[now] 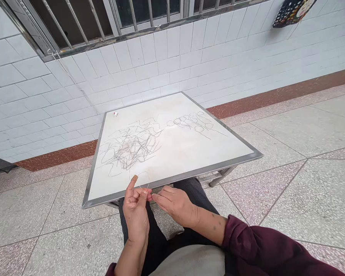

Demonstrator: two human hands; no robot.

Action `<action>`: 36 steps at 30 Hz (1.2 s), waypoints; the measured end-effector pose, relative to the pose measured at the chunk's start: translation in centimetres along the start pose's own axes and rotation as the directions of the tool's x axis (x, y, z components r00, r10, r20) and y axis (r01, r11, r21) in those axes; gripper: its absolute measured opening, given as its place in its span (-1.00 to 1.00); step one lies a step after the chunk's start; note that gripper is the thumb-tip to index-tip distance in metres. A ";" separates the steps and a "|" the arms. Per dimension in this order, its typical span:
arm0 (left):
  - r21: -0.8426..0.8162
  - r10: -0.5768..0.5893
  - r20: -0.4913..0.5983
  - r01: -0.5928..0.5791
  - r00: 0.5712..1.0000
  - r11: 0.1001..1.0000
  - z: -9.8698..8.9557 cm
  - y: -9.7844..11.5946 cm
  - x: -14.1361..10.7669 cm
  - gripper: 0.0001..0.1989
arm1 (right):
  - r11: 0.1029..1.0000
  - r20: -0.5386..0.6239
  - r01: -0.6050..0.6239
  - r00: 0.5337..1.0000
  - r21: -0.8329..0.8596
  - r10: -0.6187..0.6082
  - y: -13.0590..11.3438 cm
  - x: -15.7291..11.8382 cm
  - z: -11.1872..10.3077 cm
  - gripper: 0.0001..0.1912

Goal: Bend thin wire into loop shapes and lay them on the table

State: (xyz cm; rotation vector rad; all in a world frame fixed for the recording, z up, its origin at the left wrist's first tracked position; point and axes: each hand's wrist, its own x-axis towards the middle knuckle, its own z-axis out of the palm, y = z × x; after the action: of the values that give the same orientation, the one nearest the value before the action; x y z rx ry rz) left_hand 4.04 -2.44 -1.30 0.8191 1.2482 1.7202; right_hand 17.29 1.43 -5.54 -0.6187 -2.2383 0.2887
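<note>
A thin wire, bent into a round loop, rises from my fingertips at the table's near edge. My left hand pinches it between thumb and fingers, while its index finger points up with a tan covering on the tip. Close beside it, my right hand is closed with its fingertips on the wire's lower end, which is mostly hidden. A tangled heap of loose wires lies on the left of the white table. Several looped wires with straight tails lie in a group farther right.
A small white and red item sits at the table's far left corner. The table has a grey metal rim and stands against a white tiled wall. Above are barred windows. A dotted bag hangs at the upper right.
</note>
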 end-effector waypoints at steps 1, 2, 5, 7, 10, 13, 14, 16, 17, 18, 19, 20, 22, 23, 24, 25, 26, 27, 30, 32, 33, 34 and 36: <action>0.002 0.001 -0.007 -0.001 1.000 1.000 -0.1 0.0 0.1 -0.42 | 1.000 -0.004 -0.001 1.000 -0.003 0.001 0.0 0.0 0.1 -0.76; 0.006 0.003 -0.017 -0.003 1.000 1.000 -0.1 0.1 0.2 -0.41 | 1.000 -0.004 0.001 1.000 -0.007 -0.001 0.0 -0.1 0.2 -0.76; 0.030 0.012 -0.060 -0.010 0.998 1.000 -0.4 0.5 0.5 -0.40 | 0.999 0.010 0.001 1.000 0.039 -0.001 0.1 -0.3 0.2 -0.76; 0.045 0.021 -0.083 -0.017 0.996 0.999 -0.6 0.9 0.7 -0.39 | 0.992 0.029 -0.016 1.000 0.122 0.013 0.2 -0.3 -0.2 -0.76; 0.075 0.037 -0.058 -0.033 0.998 0.997 -0.7 1.1 0.8 -0.40 | 0.948 0.087 -0.109 0.992 0.300 0.086 0.4 0.1 -1.1 -0.78; 0.091 0.038 0.032 -0.040 0.999 0.995 -0.5 1.1 0.7 -0.41 | 0.757 0.161 -0.372 0.926 0.537 0.341 0.6 1.0 -1.8 -0.73; 0.087 0.031 0.065 -0.037 0.997 0.996 -0.4 1.0 0.6 -0.42 | 0.645 0.219 -0.452 0.885 0.617 0.411 0.7 1.2 -1.8 -0.72; 0.079 0.006 0.127 -0.016 0.992 0.997 0.0 0.9 0.3 -0.43 | 0.381 0.374 -0.556 0.808 0.739 0.455 0.7 1.6 -1.7 -0.68; 0.079 -0.008 0.154 -0.004 0.988 0.997 0.1 0.9 0.2 -0.44 | 0.246 0.446 -0.587 0.774 0.771 0.449 0.6 1.8 -1.6 -0.67; 0.081 -0.023 0.174 0.009 0.984 0.997 0.3 0.9 0.1 -0.44 | 0.122 0.503 -0.606 0.742 0.786 0.443 0.6 1.8 -1.5 -0.66; 0.084 -0.037 0.188 0.021 0.982 0.996 0.4 0.9 0.0 -0.44 | 0.015 0.545 -0.614 0.712 0.789 0.442 0.5 1.8 -1.3 -0.66; 0.086 -0.047 0.194 0.030 0.980 0.996 0.6 0.9 -0.1 -0.44 | -0.070 0.576 -0.614 0.688 0.786 0.441 0.5 1.7 -1.2 -0.67; 0.079 -0.049 0.189 0.034 0.981 0.996 0.8 1.0 -0.3 -0.43 | -0.186 0.616 -0.604 0.658 0.775 0.433 0.4 1.6 -1.1 -0.70; 0.073 -0.045 0.184 0.032 0.982 0.997 0.8 1.0 -0.4 -0.43 | -0.223 0.632 -0.602 0.648 0.767 0.425 0.3 1.6 -1.0 -0.71; 0.072 -0.040 0.178 0.027 0.983 0.997 0.9 0.9 -0.4 -0.43 | -0.250 0.646 -0.603 0.638 0.757 0.418 0.3 1.5 -0.9 -0.72; 0.078 -0.032 0.169 0.019 0.985 0.997 0.9 0.9 -0.5 -0.44 | -0.266 0.656 -0.606 0.628 0.750 0.418 0.3 1.5 -0.8 -0.72; 0.090 -0.025 0.159 0.011 0.987 0.996 0.9 0.8 -0.5 -0.44 | -0.266 0.657 -0.608 0.622 0.748 0.426 0.3 1.5 -0.6 -0.72; 0.105 -0.020 0.147 0.004 0.989 0.994 0.9 0.7 -0.5 -0.44 | -0.244 0.645 -0.608 0.622 0.755 0.444 0.2 1.6 -0.5 -0.71; 0.137 -0.010 0.121 -0.006 0.993 0.991 0.7 0.3 -0.5 -0.43 | -0.089 0.548 -0.590 0.671 0.803 0.498 0.1 1.5 -0.1 -0.69; 0.145 -0.010 0.119 -0.008 0.993 0.989 0.5 0.3 -0.4 -0.42 | 0.021 0.486 -0.566 0.726 0.824 0.486 0.1 1.4 0.1 -0.69; 0.154 -0.009 0.117 -0.009 0.993 0.988 0.4 0.3 -0.4 -0.43 | 0.067 0.469 -0.557 0.753 0.828 0.461 0.1 1.2 0.1 -0.70; 0.165 -0.009 0.114 -0.010 0.993 0.986 0.3 0.3 -0.4 -0.43 | 0.114 0.460 -0.552 0.778 0.826 0.428 0.2 1.1 0.0 -0.71; 0.187 0.000 0.104 -0.020 0.995 0.982 0.2 0.4 -0.3 -0.44 | 0.208 0.435 -0.541 0.807 0.815 0.399 0.5 0.9 -0.4 -0.72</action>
State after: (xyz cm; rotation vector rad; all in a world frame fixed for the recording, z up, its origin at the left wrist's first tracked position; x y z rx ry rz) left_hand 4.23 -2.73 -0.87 1.0141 1.3511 1.5628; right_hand 17.19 2.34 -4.87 -0.6062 -1.4817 1.8376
